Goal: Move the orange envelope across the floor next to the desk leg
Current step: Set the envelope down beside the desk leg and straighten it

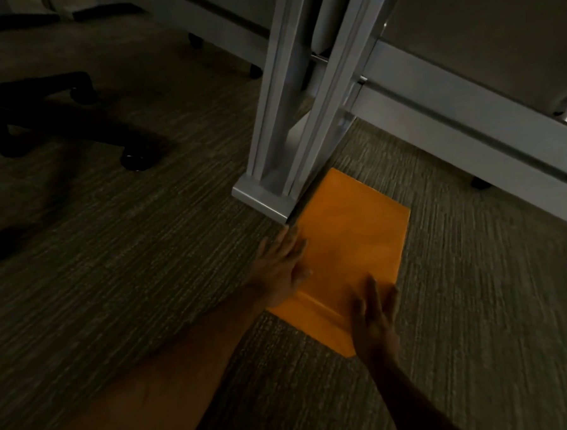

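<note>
Flat orange paper envelope (352, 244) lies on grey carpet (147, 271), touching the grey metal desk leg's foot (264, 196). Left hand (281, 264) and right hand (373, 315) press it, fingers spread, gripping nothing. Risk: further pushing may buckle it against the foot.

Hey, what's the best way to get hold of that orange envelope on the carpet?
Judging by its pose, take the orange envelope by its near flap end, coming from the person's side. It lies flat on the carpet, its far left edge against the desk leg, so that side is blocked; flat palms or a lifted near corner would likely work.
</note>
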A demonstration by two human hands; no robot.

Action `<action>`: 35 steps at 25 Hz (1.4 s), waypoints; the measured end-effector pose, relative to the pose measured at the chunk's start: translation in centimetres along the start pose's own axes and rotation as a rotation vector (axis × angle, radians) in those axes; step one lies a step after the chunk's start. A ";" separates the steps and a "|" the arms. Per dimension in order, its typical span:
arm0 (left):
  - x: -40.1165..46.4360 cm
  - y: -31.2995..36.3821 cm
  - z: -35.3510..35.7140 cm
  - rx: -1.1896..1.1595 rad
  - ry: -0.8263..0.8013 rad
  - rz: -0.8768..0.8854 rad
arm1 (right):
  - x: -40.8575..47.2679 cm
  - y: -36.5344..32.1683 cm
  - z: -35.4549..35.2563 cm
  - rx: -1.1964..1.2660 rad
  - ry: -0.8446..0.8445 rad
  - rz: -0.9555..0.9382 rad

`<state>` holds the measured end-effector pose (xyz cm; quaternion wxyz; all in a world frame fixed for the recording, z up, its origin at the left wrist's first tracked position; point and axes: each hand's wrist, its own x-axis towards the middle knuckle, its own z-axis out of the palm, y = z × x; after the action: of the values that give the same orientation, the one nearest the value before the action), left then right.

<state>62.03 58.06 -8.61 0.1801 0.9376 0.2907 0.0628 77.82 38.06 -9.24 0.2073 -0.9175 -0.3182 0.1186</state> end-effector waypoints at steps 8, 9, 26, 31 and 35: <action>-0.5 0.8 -0.1 0.311 -0.119 0.351 | 0.0 1.5 -0.7 -0.319 0.002 -0.404; -0.7 0.7 0.0 0.299 -0.147 0.346 | 0.2 1.7 -0.7 -0.326 -0.024 -0.428; 1.7 3.8 -0.5 -0.138 -0.155 -0.003 | 1.8 1.5 -1.1 0.868 -0.103 0.106; -0.3 4.0 0.1 -0.215 0.140 -0.168 | 1.5 1.2 -1.8 1.084 -0.198 0.210; -2.5 5.1 1.5 -0.698 0.337 -0.588 | 1.4 1.4 -1.6 1.137 -0.205 0.402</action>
<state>62.96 52.30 -8.08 0.4442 0.6763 0.5299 0.2538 80.17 37.46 -8.61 0.6063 -0.6892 -0.0442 0.3943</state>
